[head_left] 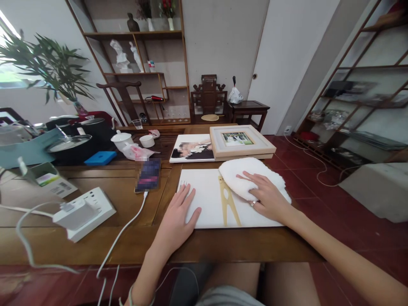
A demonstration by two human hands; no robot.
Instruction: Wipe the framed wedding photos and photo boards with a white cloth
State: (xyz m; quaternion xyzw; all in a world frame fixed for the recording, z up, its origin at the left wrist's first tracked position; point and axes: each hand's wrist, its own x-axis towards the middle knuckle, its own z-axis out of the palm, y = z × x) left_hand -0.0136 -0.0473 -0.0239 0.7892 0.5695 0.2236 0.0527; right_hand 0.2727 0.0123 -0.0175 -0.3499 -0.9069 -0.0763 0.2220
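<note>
A white rectangular panel point(210, 199) with a gold easel stand point(228, 204) on it lies flat at the wooden table's near edge. My left hand point(178, 216) lies flat on the panel's left edge, fingers stretched out. My right hand point(266, 195) presses a white fluffy cloth point(245, 174) onto the panel's upper right part, fingers spread over the cloth.
A framed photo point(242, 142) and a photo print point(193, 148) lie behind the panel. A phone point(148, 174) with a white cable, a white power strip point(84, 212), a teapot point(121, 140), cups and boxes fill the table's left point(121, 195). Shelves, chairs and a plant stand around.
</note>
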